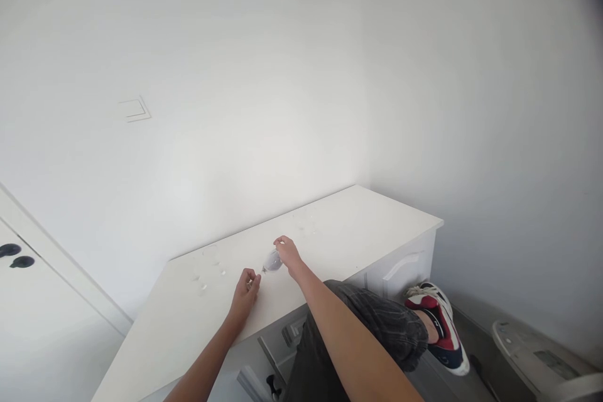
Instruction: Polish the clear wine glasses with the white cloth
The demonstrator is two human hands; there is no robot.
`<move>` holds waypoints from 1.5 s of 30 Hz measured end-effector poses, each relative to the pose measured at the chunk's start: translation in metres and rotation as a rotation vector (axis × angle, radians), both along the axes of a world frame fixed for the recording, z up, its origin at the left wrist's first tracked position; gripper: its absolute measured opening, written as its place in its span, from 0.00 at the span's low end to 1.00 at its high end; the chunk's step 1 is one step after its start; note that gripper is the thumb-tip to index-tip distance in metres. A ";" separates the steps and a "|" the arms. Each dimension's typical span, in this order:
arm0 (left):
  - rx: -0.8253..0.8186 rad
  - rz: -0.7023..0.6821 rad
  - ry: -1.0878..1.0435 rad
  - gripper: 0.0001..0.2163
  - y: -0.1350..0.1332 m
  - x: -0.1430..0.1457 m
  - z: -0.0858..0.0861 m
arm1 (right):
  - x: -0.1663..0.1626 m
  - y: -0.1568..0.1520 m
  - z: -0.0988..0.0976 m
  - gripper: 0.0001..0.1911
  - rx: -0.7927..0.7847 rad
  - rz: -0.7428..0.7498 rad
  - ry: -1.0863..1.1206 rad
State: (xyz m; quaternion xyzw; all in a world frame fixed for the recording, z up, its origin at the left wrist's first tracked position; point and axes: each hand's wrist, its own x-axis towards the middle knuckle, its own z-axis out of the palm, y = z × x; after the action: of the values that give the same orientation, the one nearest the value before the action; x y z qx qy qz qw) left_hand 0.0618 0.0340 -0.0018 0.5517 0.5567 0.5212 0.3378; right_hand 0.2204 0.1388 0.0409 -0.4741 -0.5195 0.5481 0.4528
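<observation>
On the white cabinet top (377, 217), a small clear, greyish object (272, 262) with a rounded body and narrow tip lies between my hands. Its exact kind is hard to make out. My right hand (288, 254) grips its far right end with bent fingers. Just left of the narrow tip is my left hand (247, 289), fingers curled and thumb close to them; what they hold, if anything, I cannot make out. Faint transparent pieces (202, 282) show as glints to the left, and further see-through pieces (308, 226) sit toward the wall.
White walls (264, 107) meet in a corner behind the cabinet. Below the front edge, an open drawer or door (277, 358) is beside my leg (372, 320). A white appliance (541, 352) stands on the floor at right; dark door knobs (21, 261) are at left.
</observation>
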 end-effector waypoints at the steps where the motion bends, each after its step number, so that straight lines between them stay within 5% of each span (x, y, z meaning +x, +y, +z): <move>1: -0.016 0.005 -0.046 0.16 0.001 -0.001 -0.001 | 0.000 -0.002 0.002 0.09 0.016 0.027 0.011; 7: -0.061 0.050 -0.252 0.18 -0.002 -0.006 0.001 | 0.000 -0.011 0.011 0.12 0.223 0.259 0.109; 14: -0.012 0.036 -0.070 0.16 -0.003 -0.001 0.002 | 0.003 -0.003 0.004 0.11 0.033 0.010 0.083; 23: -0.084 0.029 -0.108 0.21 0.000 -0.002 -0.003 | 0.002 -0.004 0.006 0.11 0.155 0.089 0.108; 32: -0.034 0.005 -0.060 0.16 -0.001 -0.001 0.001 | 0.001 0.002 -0.002 0.09 0.028 -0.040 0.022; 40: -0.102 0.003 -0.059 0.25 -0.001 -0.005 -0.003 | 0.000 -0.001 0.004 0.10 0.152 0.028 -0.008; 45: -0.049 -0.013 -0.094 0.16 -0.001 -0.001 0.002 | 0.002 0.000 0.002 0.09 0.092 -0.036 0.001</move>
State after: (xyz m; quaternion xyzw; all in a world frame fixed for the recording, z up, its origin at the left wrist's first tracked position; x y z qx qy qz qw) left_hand 0.0604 0.0328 0.0003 0.5218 0.5491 0.5304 0.3806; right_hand 0.2221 0.1389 0.0426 -0.4617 -0.5353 0.5157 0.4842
